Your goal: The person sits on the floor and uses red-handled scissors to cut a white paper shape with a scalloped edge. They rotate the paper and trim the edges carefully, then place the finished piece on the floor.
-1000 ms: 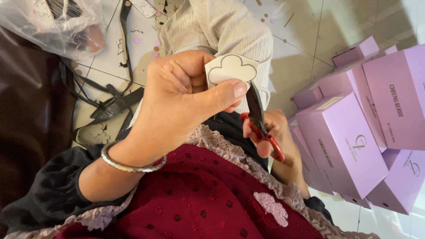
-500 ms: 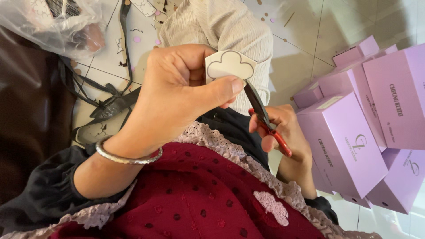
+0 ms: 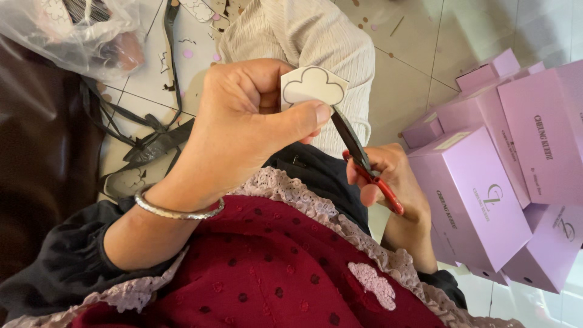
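Head view, looking down: a small white paper piece (image 3: 313, 87) with a cloud outline drawn on it is pinched at its lower edge between the thumb and fingers of the left hand (image 3: 243, 130), held up above the lap. Its long axis runs roughly left to right across the frame, the scalloped top facing up and away. Red-handled scissors (image 3: 363, 161) point up and left, blade tips meeting the paper's lower right corner, long axis slanting down to the right hand (image 3: 392, 176), whose fingers are curled closed through the handles. Compared with half a second ago, the paper sits much as it did and the scissors keep the same slant at that corner. A silver bangle (image 3: 176, 211) circles the left wrist. Lilac boxes (image 3: 480, 194) are stacked on the tiled floor at the right; a clear plastic bag (image 3: 73, 33) lies upper left.
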Available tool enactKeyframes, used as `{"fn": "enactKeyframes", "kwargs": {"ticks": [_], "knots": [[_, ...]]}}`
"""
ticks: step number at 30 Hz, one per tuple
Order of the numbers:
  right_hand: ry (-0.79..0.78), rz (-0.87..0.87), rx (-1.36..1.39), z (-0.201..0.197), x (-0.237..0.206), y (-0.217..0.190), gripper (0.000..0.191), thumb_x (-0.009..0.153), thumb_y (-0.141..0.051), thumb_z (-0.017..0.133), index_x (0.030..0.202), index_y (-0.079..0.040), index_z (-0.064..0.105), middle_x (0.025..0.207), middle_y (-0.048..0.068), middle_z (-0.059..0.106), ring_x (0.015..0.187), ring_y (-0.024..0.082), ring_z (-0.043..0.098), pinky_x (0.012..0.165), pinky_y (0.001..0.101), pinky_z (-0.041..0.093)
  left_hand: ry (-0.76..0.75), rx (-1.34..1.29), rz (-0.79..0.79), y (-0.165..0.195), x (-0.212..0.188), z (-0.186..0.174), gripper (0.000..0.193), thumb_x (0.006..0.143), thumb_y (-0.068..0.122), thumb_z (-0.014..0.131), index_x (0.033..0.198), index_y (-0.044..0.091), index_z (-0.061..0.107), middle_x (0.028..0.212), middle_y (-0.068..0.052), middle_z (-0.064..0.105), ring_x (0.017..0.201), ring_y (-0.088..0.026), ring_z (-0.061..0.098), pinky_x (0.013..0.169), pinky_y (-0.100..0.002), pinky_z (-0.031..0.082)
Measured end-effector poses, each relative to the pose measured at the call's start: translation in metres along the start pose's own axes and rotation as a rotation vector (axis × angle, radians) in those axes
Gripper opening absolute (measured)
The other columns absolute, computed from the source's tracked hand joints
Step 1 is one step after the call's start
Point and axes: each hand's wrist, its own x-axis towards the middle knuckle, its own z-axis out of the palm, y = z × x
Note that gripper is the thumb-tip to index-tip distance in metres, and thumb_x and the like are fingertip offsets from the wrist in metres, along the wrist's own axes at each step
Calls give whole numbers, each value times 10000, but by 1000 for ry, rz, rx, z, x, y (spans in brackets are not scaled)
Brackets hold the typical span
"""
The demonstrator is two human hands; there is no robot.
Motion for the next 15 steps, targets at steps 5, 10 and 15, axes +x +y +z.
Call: {"fn": "enactKeyframes", "kwargs": {"ticks": [5, 10, 15], "knots": [[10, -14, 0, -1, 1, -1, 805, 712, -905, 606, 764, -102, 619, 585, -65, 529, 511, 46, 501, 486, 235, 349, 2, -10, -12, -1, 0, 0, 139, 944, 29, 763, 1040, -60, 716, 904, -58, 739, 779, -61, 668, 708, -197, 565], [13, 61, 45, 1, 1, -4, 859, 629, -902, 647, 848, -72, 674, 561, -58, 484, 492, 55, 459, 488, 237, 319, 13, -12, 26, -6, 0, -1, 126, 969, 30, 757, 1050, -48, 703, 894, -47, 720, 786, -61, 655, 705, -195, 536], [19, 29, 77, 3, 3, -5, 865, 697, -894, 662, 912, -57, 696, 609, -56, 500, 528, 46, 483, 508, 228, 344, 15, -54, 17, -12, 0, 0, 150, 985, 39, 768, 1083, -42, 687, 940, -22, 694, 825, -35, 614, 714, -182, 499]]}}
